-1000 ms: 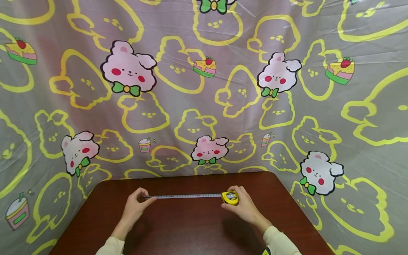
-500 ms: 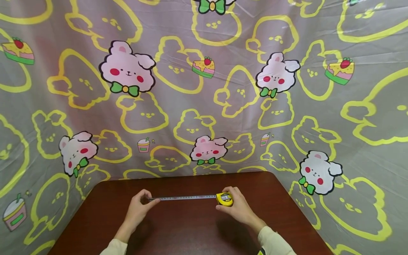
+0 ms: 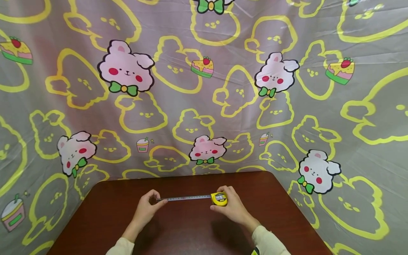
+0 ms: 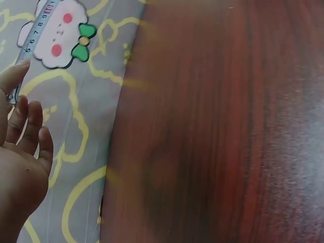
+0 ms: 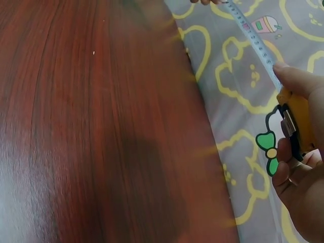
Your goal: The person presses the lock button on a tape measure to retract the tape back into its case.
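A yellow tape measure case (image 3: 219, 199) sits in my right hand (image 3: 232, 208), whose fingers curl round it just above the dark red table (image 3: 191, 233). Its silver blade (image 3: 188, 198) runs left to my left hand (image 3: 149, 207), which pinches the blade's end between thumb and fingers. In the right wrist view the case (image 5: 297, 124) shows under my thumb, with the blade (image 5: 253, 38) stretching away over the table edge. The left wrist view catches the blade's end (image 4: 31, 38) by my fingertips (image 4: 15, 76).
The table has rounded corners and a bare brown top. A grey cloth (image 3: 204, 88) printed with pink rabbits and yellow outlines hangs behind and to both sides, down to the table's far edge.
Both hands have moved closer together. The yellow case has travelled left and the left hand right, so the drawn-out blade is shorter than a second ago.
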Demonstrator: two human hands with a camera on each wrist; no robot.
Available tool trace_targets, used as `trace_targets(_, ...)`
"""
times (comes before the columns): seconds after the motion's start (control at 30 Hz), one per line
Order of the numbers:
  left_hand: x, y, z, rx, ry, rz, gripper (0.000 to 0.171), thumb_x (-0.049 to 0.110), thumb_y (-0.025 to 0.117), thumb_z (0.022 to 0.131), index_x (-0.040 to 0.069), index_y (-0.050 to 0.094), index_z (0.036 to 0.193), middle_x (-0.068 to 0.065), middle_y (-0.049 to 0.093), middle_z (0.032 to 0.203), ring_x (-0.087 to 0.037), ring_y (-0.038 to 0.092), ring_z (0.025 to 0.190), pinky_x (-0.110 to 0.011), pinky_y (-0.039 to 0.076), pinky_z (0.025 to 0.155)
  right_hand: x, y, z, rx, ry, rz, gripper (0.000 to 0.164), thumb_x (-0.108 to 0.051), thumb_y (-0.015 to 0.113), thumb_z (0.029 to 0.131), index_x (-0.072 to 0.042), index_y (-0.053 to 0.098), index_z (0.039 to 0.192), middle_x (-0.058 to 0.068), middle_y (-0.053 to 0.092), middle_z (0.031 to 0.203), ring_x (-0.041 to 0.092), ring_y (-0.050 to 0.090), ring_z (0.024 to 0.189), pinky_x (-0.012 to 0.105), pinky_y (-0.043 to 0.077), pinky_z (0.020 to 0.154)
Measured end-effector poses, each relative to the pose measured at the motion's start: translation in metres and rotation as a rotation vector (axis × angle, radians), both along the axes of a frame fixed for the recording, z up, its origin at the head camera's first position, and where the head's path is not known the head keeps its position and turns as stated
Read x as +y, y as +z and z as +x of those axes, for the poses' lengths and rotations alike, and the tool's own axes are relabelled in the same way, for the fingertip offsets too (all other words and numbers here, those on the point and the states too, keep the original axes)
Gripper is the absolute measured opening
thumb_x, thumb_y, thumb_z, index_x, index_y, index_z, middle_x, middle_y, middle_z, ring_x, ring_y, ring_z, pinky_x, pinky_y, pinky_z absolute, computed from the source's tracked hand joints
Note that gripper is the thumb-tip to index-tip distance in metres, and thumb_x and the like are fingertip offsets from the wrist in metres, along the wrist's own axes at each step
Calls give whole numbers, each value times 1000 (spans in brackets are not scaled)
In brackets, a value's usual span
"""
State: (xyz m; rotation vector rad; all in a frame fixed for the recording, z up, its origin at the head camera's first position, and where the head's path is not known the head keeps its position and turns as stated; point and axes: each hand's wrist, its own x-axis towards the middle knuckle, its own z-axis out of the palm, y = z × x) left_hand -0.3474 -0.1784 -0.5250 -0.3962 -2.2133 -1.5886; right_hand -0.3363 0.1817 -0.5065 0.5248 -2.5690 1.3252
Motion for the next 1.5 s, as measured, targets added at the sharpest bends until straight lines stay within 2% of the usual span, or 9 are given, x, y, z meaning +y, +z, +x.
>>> trace_targets(0.3,17,-2,0,15,-72,-29,30,11,88,84,12,58,84,3,51,76,-12,48,70,-28,41,66,-13,0,0,-14,17,-21,58,-36,91,79,-18,56,122,3,48,111,23,54,101,28,54,81)
trace_targets(0.53,27,-2,-1,-1,-75,0,30,10,88,83,12,58,84,3,51,74,-15,49,70,-29,41,65,-20,-3,1,-13,23,-30,60,-36,91,79,-13,56,122,3,48,110,22,54,99,29,54,80)
trace_targets(0.83,32,-5,-2,15,-99,25,31,10,89,82,14,58,83,3,50,73,-13,48,67,-29,40,63,-28,-6,2,-35,25,-36,56,-38,91,80,-21,55,120,3,47,110,23,54,100,28,54,80)
trace_targets(1.03,36,-4,-3,-14,-100,7,30,10,88,83,11,58,83,3,50,73,-13,48,68,-29,40,64,-33,-8,4,-18,26,-43,57,-37,91,79,-17,56,120,3,48,109,22,54,98,29,54,78)
trace_targets(1.33,48,-5,-4,-25,-113,-3,31,9,89,82,13,58,82,3,50,74,-14,49,70,-31,41,66,-41,-13,5,-13,31,-32,57,-33,91,80,-14,56,121,3,46,109,21,54,97,30,53,79)
trace_targets(1.5,54,-7,-4,-28,-118,10,30,9,88,82,12,59,82,3,52,75,-14,50,71,-32,41,67,-46,-14,4,-10,29,-20,61,-38,91,79,-13,56,122,2,46,109,20,54,97,29,53,79)
